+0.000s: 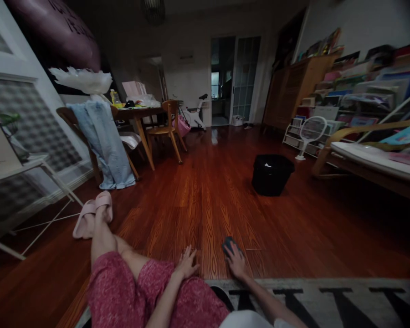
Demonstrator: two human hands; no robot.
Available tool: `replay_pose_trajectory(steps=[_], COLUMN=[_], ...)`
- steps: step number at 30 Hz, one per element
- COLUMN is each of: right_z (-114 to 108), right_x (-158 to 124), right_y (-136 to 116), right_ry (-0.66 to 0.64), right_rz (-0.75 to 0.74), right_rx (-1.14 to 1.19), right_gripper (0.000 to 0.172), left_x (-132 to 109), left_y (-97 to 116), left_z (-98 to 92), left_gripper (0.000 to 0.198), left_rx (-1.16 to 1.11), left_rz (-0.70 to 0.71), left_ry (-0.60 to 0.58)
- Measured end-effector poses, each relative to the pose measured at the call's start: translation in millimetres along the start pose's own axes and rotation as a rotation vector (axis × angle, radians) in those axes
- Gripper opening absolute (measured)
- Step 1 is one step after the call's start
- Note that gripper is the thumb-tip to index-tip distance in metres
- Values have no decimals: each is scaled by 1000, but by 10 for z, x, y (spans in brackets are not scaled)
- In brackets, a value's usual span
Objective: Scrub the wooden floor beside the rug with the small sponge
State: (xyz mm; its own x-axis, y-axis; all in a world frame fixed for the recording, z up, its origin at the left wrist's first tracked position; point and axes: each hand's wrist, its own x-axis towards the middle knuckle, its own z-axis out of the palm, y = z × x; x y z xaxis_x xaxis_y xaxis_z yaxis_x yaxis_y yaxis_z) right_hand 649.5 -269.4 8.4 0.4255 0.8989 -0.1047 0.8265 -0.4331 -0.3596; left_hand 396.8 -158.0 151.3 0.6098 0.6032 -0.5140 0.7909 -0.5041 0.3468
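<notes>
My left hand [187, 263] lies on the edge of the dark pink patterned shorts [123, 282], its fingers spread and nothing in them. To its right, my right hand [235, 259] reaches past the rug's edge with its fingers over a small dark rounded object [228, 244], shaped like a computer mouse. The hand covers much of that object, so its exact kind is hard to make out. My legs stretch to the left and end in pink slippers [104, 206] on the wooden floor [198, 200].
A black bin [272, 174] stands ahead on the right. Jeans [102, 141] hang over a chair by the dining table [136, 112]. At left is a white side table [48, 159]; a wooden armchair [328, 141] and cluttered shelves are right. A patterned rug [310, 291] lies beneath.
</notes>
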Motion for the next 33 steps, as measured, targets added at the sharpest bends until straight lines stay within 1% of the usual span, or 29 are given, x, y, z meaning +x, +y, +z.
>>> replay_pose_trajectory(steps=[2,4,5,6,7,8,9,11,12,14,16,17,18,19,20,21,22,23,25,26,28,31,33], right_z=[97,163,178,178,161,128,78,-59,-138,-294,-412,-447,-464,-463,-445,-414,-375,-331,-246,-206,-129,9,110], right_x=[65,109,130,154,182,214,245,290,291,228,81,-12,-104,-188,-254,-298,-316,-310,-243,-193,-88,29,71], right_y=[-439,-737,-811,-828,-785,-685,-530,-83,190,780,1336,1569,1755,1887,1958,1968,1917,1810,1458,1231,717,-81,-529], right_ry=[-148,-284,-329,-351,-347,-323,-280,-164,-98,29,134,172,205,231,252,269,281,286,267,240,159,14,-89], right_rz=[-196,-369,-442,-504,-551,-576,-576,-492,-412,-205,30,145,242,320,382,430,469,497,490,442,275,-40,-239], right_rx=[54,93,105,113,120,122,121,99,77,20,-33,-53,-67,-75,-79,-79,-78,-78,-80,-82,-78,-26,29], right_gripper=[62,64,65,64,62,59,57,54,53,53,54,55,56,58,59,60,61,62,61,60,58,58,58], left_x=[6,9,9,8,6,4,1,-3,-5,-9,-12,-14,-17,-21,-25,-30,-35,-40,-49,-52,-55,-52,-48], left_y=[-4,-5,-5,-5,-6,-8,-10,-14,-16,-19,-21,-21,-19,-17,-12,-7,-2,4,12,14,15,14,15], left_z=[10,19,21,23,22,21,18,11,8,3,-1,-2,-3,-4,-6,-8,-11,-14,-22,-26,-32,-32,-25], left_gripper=[81,82,81,81,81,81,81,82,82,83,83,83,83,83,83,82,82,82,82,82,81,81,82], left_rx=[-5,-11,-14,-16,-18,-19,-19,-20,-22,-27,-36,-41,-46,-49,-50,-50,-49,-46,-37,-31,-22,-16,-16], left_rz=[-4,-7,-8,-9,-9,-9,-8,-5,-2,7,16,19,22,23,24,24,24,23,20,17,9,-1,-7], left_ry=[7,15,18,20,22,23,23,21,19,16,13,12,11,10,10,9,9,10,12,13,13,11,15])
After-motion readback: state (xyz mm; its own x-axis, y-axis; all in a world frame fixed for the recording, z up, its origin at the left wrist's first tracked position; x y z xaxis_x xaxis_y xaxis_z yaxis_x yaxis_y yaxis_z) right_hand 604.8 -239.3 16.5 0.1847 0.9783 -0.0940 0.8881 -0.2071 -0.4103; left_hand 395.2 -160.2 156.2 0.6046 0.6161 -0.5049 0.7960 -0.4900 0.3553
